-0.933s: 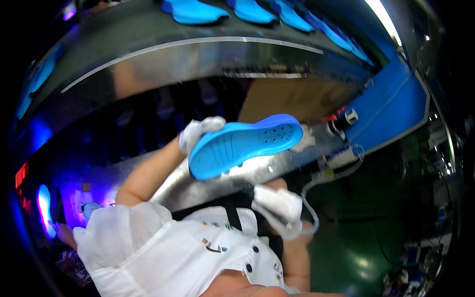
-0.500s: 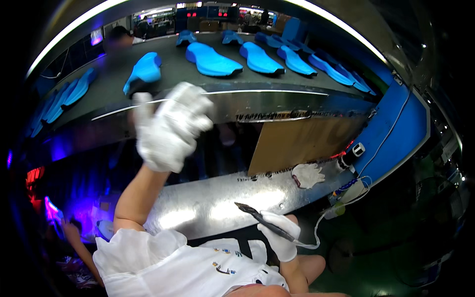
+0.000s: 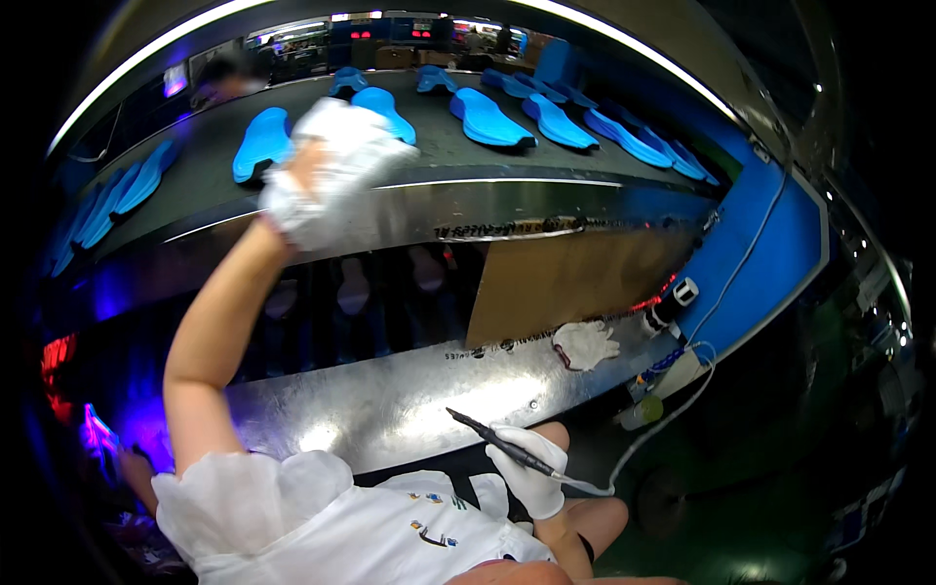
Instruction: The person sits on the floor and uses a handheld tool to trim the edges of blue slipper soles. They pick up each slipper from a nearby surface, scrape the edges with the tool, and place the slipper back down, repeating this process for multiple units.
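Observation:
My left hand (image 3: pixel 341 166), in a white glove, reaches over the near edge of the dark belt and is smeared by motion. It partly covers a blue shoe sole (image 3: pixel 392 109); whether its fingers touch that sole I cannot tell. Just left of the hand lies another blue sole (image 3: pixel 261 141) with a dark lower end. Low in front of me, my gloved right hand (image 3: pixel 529 476) is closed around a black brush pen (image 3: pixel 507 446). The pen's dark tip points up and left over the metal shelf (image 3: pixel 380 419), and a pale hose trails from its rear.
More blue soles (image 3: pixel 492 119) lie along the belt (image 3: pixel 322 200). Below it stand a cardboard sheet (image 3: pixel 565 278) and dark slots with sole shapes. A spare white glove (image 3: pixel 585 344) lies on the shelf near a blue panel (image 3: pixel 780 253). Another person's arm (image 3: pixel 138 480) shows lower left.
My left hand has moved farther over the belt, from its near edge to the soles. The view has shifted slightly. My right hand keeps hold of the brush pen.

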Tool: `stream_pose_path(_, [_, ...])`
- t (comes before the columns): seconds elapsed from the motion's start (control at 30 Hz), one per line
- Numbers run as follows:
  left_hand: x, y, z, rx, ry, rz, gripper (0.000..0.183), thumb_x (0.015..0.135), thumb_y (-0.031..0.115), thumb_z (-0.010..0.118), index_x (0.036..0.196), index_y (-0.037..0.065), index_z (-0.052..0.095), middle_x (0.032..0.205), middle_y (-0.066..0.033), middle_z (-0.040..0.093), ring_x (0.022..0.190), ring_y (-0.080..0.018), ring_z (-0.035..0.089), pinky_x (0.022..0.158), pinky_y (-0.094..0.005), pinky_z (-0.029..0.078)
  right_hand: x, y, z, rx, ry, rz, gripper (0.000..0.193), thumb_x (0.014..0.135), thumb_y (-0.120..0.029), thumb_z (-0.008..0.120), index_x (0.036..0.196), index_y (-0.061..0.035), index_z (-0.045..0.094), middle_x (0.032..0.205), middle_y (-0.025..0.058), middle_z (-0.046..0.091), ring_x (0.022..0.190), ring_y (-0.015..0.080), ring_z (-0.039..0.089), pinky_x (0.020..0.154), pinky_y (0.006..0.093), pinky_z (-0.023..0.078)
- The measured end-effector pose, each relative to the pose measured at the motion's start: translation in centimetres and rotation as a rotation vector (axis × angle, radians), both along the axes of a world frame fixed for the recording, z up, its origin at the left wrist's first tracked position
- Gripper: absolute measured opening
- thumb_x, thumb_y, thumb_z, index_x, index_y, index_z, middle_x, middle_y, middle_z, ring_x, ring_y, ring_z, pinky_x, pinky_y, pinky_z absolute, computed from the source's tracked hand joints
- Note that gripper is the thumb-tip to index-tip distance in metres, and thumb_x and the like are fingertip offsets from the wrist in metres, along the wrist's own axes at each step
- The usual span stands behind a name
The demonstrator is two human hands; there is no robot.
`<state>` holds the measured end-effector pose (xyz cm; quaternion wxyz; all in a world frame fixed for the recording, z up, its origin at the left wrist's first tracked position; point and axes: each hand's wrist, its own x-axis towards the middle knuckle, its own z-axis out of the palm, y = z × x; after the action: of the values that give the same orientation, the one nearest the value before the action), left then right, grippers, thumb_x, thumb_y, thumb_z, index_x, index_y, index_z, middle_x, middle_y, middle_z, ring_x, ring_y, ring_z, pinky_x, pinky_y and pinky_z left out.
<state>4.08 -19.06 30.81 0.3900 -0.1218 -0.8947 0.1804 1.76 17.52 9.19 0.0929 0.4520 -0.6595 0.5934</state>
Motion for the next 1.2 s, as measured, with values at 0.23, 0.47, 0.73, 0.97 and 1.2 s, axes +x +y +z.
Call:
stream_pose_path(0.23, [14.3,-11.7,-1.2,0.217,0.250,0.583,0.029,0.092,0.011,0.055,0.119,0.007,0.066,0.127,-0.0144,0.062,0.120,-0.0330,0.056,0.104,-0.0432,0.045,1.1,-2.3,-1.2,-0.012,-0.104,0.062,0.025,0.081,-0.006,0.078,0.105,-0.0036,0.070,0.090,0.0099,0.071,0.076,0.0188,0.069,0.068,0.0299,0.054])
stream_pose_path(0.47, [4.0,-6.2,-12.8,0.331,0.184,0.181,0.026,0.090,0.010,0.059,0.116,0.005,0.065,0.130,-0.0175,0.059,0.122,-0.0347,0.054,0.105,-0.0438,0.045,0.0,-1.5,-1.8,0.015,-0.185,0.049,0.026,0.079,-0.006,0.078,0.104,-0.0017,0.071,0.094,0.0107,0.072,0.083,0.0208,0.070,0.075,0.0308,0.055])
stream_pose_path(0.73, [-3.2,2.2,-27.5,0.503,-0.010,-0.220,0.025,0.088,0.008,0.063,0.112,0.002,0.065,0.133,-0.0211,0.056,0.126,-0.0367,0.053,0.106,-0.0446,0.044,-0.2,-1.9,-2.4,-0.128,-0.255,-0.209,0.016,0.075,-0.012,0.074,0.089,-0.0071,0.067,0.078,0.0080,0.067,0.074,0.0238,0.067,0.070,0.0356,0.053])
stream_pose_path(0.97, [-4.5,6.3,-38.4,0.555,-0.123,-0.506,0.024,0.086,0.006,0.067,0.109,0.000,0.064,0.136,-0.0242,0.054,0.128,-0.0385,0.051,0.108,-0.0453,0.044,-2.5,1.2,-6.7,-0.343,-0.544,-0.478,0.016,0.087,-0.005,0.072,0.102,-0.0048,0.065,0.086,0.0027,0.068,0.077,0.0114,0.065,0.067,0.0255,0.050])
stream_pose_path(1.2, [-2.1,6.8,-45.9,0.553,-0.143,-0.724,0.024,0.085,0.005,0.071,0.106,-0.002,0.064,0.138,-0.0273,0.051,0.131,-0.0402,0.049,0.109,-0.0460,0.043,-3.8,2.8,-7.0,-0.386,-0.510,-0.635,0.016,0.081,-0.004,0.073,0.096,-0.0032,0.067,0.081,0.0035,0.067,0.072,0.0104,0.063,0.067,0.0263,0.050])
